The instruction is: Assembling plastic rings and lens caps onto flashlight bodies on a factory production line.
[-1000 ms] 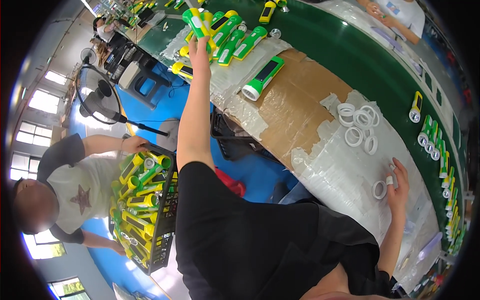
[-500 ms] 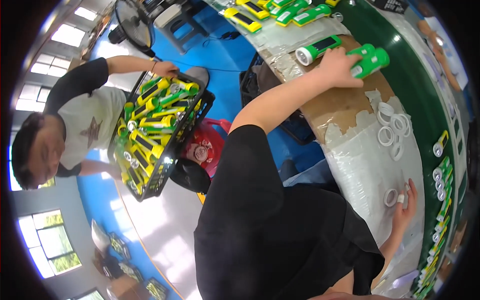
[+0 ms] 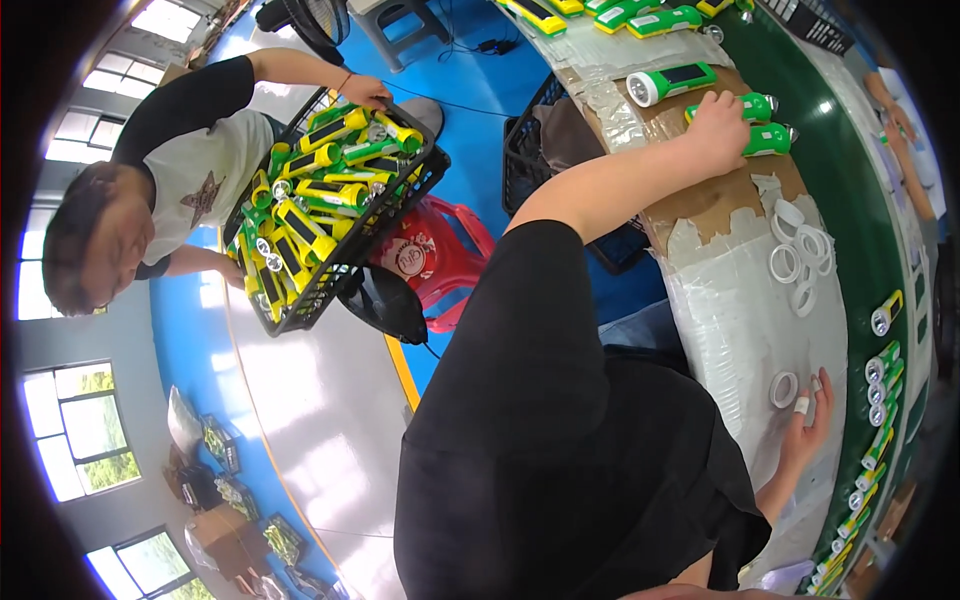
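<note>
My left hand reaches across the bench with fingers curled round a green flashlight, whose middle it covers. Just below, a second green flashlight lies against the same hand, partly hidden by it. Beside them lies a green flashlight with a dark panel and white lens end. Lower down, my right hand lies open on the white covering, fingers stretched, white wraps on two of them. A single white ring lies next to its fingertips. Several more white rings lie loosely grouped between my hands.
A co-worker on the left holds a black crate full of green-yellow flashlights, beside a red stool. More flashlights lie at the bench's far end. A flashlight row runs along the green strip.
The view has shifted slightly. My left hand has lowered the two green flashlights onto the bench beside the other one. The co-worker with the crate has shifted. My right hand stays put.
</note>
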{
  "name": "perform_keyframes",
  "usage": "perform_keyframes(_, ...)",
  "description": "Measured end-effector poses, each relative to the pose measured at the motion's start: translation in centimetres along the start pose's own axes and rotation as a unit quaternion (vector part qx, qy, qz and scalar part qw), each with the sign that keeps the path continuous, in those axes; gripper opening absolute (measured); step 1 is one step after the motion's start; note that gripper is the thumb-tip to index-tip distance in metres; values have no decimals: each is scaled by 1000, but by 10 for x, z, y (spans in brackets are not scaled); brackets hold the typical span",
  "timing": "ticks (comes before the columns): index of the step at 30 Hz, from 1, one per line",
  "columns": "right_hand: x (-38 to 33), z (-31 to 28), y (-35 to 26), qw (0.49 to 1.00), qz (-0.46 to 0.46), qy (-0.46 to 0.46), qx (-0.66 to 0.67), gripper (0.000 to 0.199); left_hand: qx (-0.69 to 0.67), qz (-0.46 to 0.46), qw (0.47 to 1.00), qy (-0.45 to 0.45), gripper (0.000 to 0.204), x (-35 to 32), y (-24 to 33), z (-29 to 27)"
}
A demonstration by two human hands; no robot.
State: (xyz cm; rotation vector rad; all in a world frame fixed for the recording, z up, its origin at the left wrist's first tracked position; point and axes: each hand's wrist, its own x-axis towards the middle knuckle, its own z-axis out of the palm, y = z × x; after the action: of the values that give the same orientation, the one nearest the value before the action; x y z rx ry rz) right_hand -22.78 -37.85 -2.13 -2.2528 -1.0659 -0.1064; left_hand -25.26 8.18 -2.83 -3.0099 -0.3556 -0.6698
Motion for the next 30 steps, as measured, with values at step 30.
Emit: perform_keyframes(30,-72,-34,-113,781,203,19,591,61,-862,-3,370,-347,37,-83,291,-95)
